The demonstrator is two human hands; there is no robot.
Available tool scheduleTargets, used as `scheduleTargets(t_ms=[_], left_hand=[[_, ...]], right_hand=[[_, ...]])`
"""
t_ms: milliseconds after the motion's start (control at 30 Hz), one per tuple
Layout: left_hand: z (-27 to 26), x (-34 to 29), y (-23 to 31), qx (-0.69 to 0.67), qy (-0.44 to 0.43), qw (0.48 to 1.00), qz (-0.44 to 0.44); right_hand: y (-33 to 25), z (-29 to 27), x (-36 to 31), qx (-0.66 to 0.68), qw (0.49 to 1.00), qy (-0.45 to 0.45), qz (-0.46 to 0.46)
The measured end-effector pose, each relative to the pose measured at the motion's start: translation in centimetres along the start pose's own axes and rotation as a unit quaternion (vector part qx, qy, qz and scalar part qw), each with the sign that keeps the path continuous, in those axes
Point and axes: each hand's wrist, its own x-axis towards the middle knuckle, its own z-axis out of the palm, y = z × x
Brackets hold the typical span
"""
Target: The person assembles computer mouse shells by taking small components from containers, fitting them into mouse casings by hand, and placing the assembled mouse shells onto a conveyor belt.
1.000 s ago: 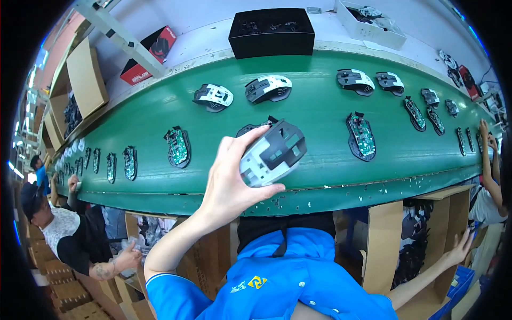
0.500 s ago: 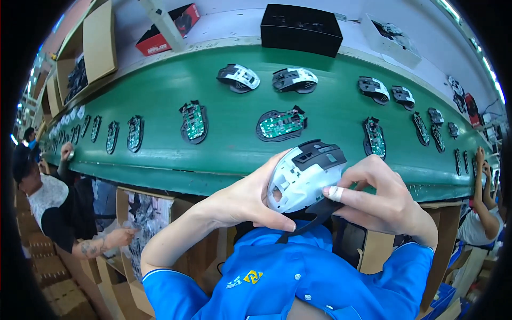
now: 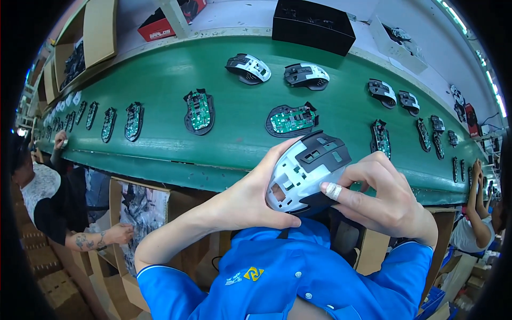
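Note:
A white computer mouse shell [image 3: 290,178] with black buttons is held up in front of my chest, tilted. My left hand [image 3: 248,200] wraps its left side, with the thumb along the lower edge. A black curved side panel [image 3: 317,201] lies against the shell's lower right side. My right hand [image 3: 381,194], closed, pinches the panel at the shell's right edge; a white wrap covers one digit. Some of its fingertips are hidden behind the shell. Just beyond, a mouse base with a green circuit board [image 3: 290,123] lies on the green belt [image 3: 160,128].
Several circuit-board mouse bases [image 3: 199,113] line the belt, with black-and-white mice [image 3: 306,76] farther back. A black box [image 3: 313,26] and a white box [image 3: 397,45] stand on the back shelf. Co-workers sit at both sides; a tattooed forearm [image 3: 88,240] reaches over a carton of bagged parts.
The black panel, which hung below the shell, now lies against its side. The shell has turned so more of its top shows. The view has shifted slightly.

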Motion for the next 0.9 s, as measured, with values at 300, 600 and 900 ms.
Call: scheduleTargets(t_ms=[300,600,900], left_hand=[[0.0,-0.6,0.0,0.038,0.053,0.998,0.018],[-0.1,-0.9,-0.4,0.063,0.074,0.995,0.036],[0.0,-1.5,-0.8,0.042,0.117,0.992,-0.012]], right_hand=[[-0.4,0.1,0.6,-0.022,1.000,-0.001,0.008],[-0.3,0.4,0.9,-0.031,0.999,0.008,0.013],[0.2,1.4,1.3,-0.053,0.998,0.032,-0.025]])
